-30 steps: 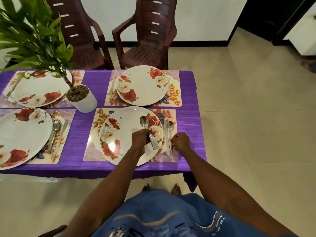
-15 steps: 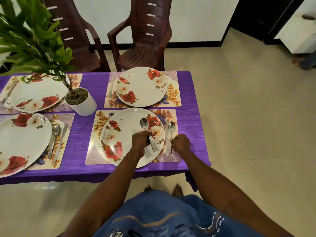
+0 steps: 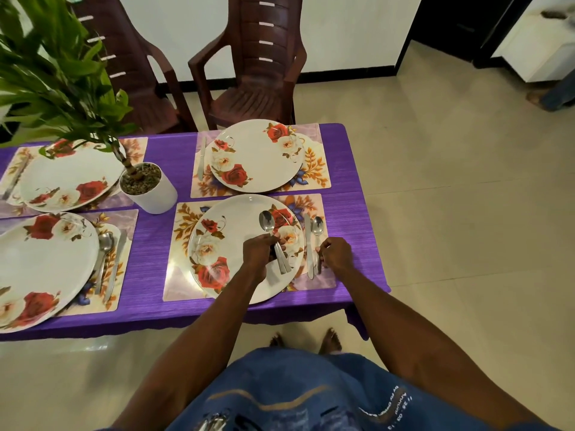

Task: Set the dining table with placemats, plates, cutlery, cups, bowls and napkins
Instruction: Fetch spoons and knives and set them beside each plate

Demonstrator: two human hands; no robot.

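From my remote seat I count four places laid on the purple table (image 3: 161, 269): each has a placemat and a flowered plate. The plate at the near right corner (image 3: 236, 250) sits on its placemat (image 3: 314, 278), with a knife (image 3: 308, 244) and a spoon (image 3: 318, 231) lying side by side along the mat's right edge. The plate at the far right corner (image 3: 258, 157) has only a knife (image 3: 202, 157) at its left. The near left plate (image 3: 43, 265) has a spoon and a knife (image 3: 115, 262) beside it; the far left plate (image 3: 68, 178) is partly hidden by leaves, and its cutlery I cannot make out well.

So mats and plates look done, cutlery is partway, and I see no cups, bowls or napkins anywhere (those are all still to come, I judge).

My left hand (image 3: 259, 251) is curled round a bundle of spare cutlery (image 3: 273, 241) held above the near right plate, one spoon bowl sticking up. My right hand (image 3: 336, 256) has its fingers curled at the handle of the laid spoon, pinching it as far as I can tell.

A potted plant (image 3: 146, 188) stands mid-table between the places, its leaves overhanging the far left setting, which would crowd a reach there. Two brown chairs (image 3: 258, 73) stand against the far edge.
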